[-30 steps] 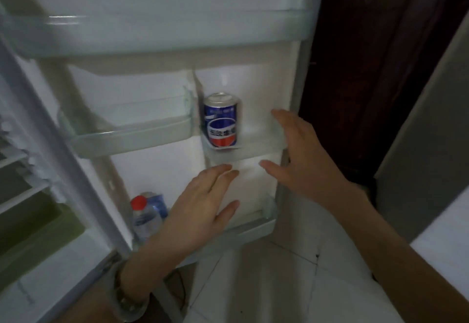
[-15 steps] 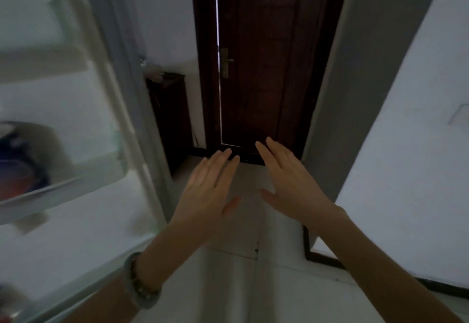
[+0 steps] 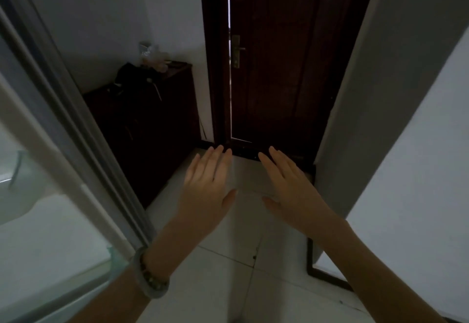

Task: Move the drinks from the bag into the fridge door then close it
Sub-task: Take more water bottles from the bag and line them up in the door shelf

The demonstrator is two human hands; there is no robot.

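Head view, left hand and right hand flat, fingers spread, empty, side by side above the tiled floor, open fridge door at left, drinks apparently out of frame, dark wooden door ahead.

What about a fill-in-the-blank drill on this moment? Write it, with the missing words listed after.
1. Both the left hand and right hand are open and hold ____.
2. A bracelet sits on the ____ wrist.
3. The fridge door stands at the ____ edge of the view.
4. The dark wooden door ahead is slightly ____.

Missing words: nothing; left; left; ajar
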